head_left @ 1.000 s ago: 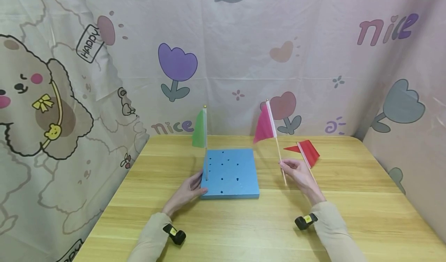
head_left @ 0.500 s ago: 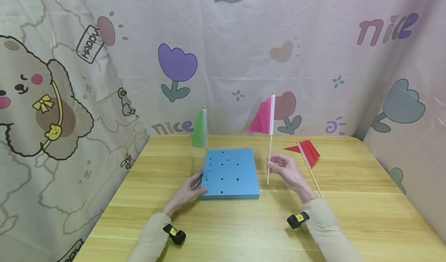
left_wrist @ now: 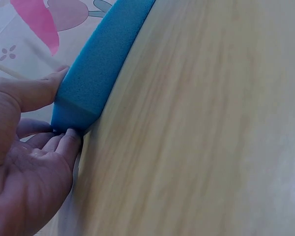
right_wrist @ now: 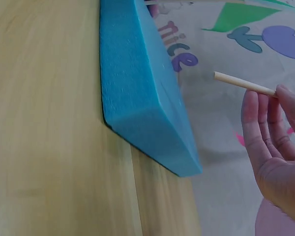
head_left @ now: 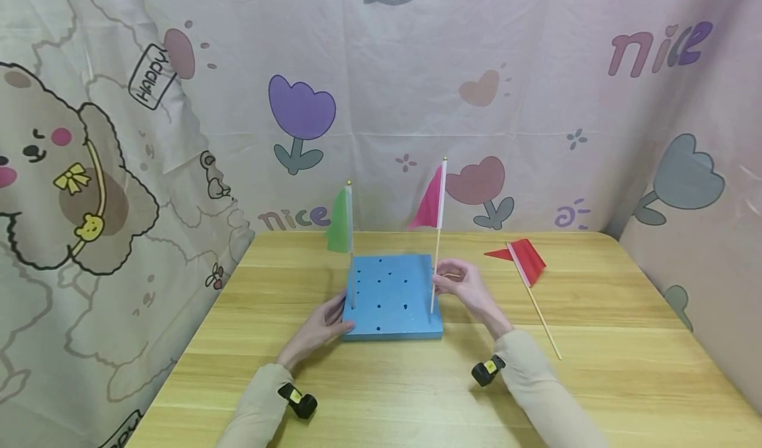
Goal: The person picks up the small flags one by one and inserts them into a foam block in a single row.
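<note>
My right hand [head_left: 467,289] pinches the thin wooden stick of a pink flag [head_left: 431,203] between thumb and fingertips. The flag stands nearly upright at the right side of a blue foam block [head_left: 393,292]. In the right wrist view the stick's bare lower end [right_wrist: 231,79] is in the air, apart from the block. My left hand [head_left: 318,323] grips the block's near left corner, thumb on top and fingers against the side and lower edge [left_wrist: 71,137]. A green flag [head_left: 340,223] stands upright in a hole at the block's left edge.
A red flag [head_left: 529,263] lies on the wooden table [head_left: 619,355], right of my right hand. Several small holes dot the block's top. Behind the table hangs a printed curtain [head_left: 393,90] with flowers and words.
My right hand has moved left with the pink flag, from beside the red flag to the block's right edge. The flag was tilted and is now closer to upright. My left hand stays put.
</note>
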### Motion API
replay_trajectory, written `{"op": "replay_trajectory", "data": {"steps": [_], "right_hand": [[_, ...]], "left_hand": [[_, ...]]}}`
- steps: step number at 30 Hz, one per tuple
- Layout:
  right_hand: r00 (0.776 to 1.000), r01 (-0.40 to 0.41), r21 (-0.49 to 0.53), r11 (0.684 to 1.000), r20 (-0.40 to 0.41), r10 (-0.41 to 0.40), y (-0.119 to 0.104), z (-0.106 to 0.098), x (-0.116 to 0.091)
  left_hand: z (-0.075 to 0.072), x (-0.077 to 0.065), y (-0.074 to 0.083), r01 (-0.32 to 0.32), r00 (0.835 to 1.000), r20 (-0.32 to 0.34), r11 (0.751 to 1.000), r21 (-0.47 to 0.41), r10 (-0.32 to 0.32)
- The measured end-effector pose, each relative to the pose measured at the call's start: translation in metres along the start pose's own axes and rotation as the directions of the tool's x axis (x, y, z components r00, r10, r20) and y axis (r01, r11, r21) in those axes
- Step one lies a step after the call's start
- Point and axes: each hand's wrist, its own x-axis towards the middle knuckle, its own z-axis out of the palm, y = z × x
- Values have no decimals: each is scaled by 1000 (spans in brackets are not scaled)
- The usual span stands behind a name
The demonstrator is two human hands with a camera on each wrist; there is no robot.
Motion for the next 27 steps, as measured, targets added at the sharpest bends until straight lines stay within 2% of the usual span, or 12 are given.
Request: {"op": "replay_trajectory", "data": {"steps": [13,21,27], "right_hand": [[1000,23,-38,999,10,-23,5,28,20],[999,4,-20,1000,39,-3,9,45,31],[996,36,-14,999,79,-34,13,54,37]], "left_hand": [[0,0,0,1,1000,4,1000,-23,-1],[-1,-1,0,0,1000,9,1000,-27,0],[-1,0,-1,-6,1000,14,1000,-27,7]]}}
